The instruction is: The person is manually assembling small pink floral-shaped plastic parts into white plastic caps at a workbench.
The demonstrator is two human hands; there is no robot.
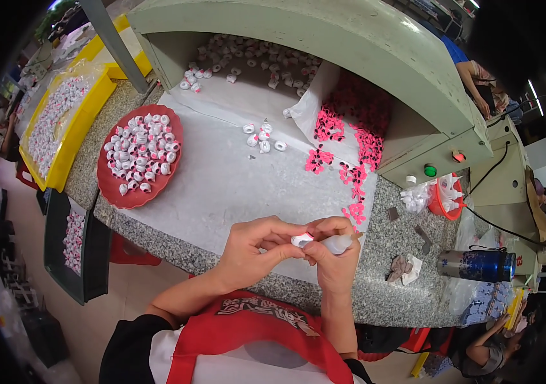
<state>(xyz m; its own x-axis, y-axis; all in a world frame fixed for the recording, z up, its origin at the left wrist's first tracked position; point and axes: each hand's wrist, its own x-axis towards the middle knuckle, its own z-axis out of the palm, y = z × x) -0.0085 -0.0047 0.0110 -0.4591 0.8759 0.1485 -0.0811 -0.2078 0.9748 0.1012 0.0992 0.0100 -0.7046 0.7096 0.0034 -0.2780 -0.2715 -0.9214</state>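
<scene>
White-and-pink small piece [301, 240] is sitting pinched between the fingertips of both hands, held in the air just above the near edge of the granite worktop [375, 301], in front of the person's chest. The left hand [253, 246] is curling around it from the left, thumb and forefinger closing narrowly on the piece, wrist bending inward. The right hand [333, 256] is meeting it from the right, its fingers wrapping a small pale squeeze bottle [339, 243] that is lying roughly level, with its nozzle end pointing left and touching the piece. Both forearms are coming up from the lower edge and converging, hands touching each other at the fingertips.

Beyond the hands, a white sheet [221, 179] is covering the worktop. A red plate [135, 160] heaped with similar white pieces is resting to the left, well apart. Loose pink parts [349, 147] are spilling to the right, and a dark blue can [477, 264] is lying on its side near the right edge.
</scene>
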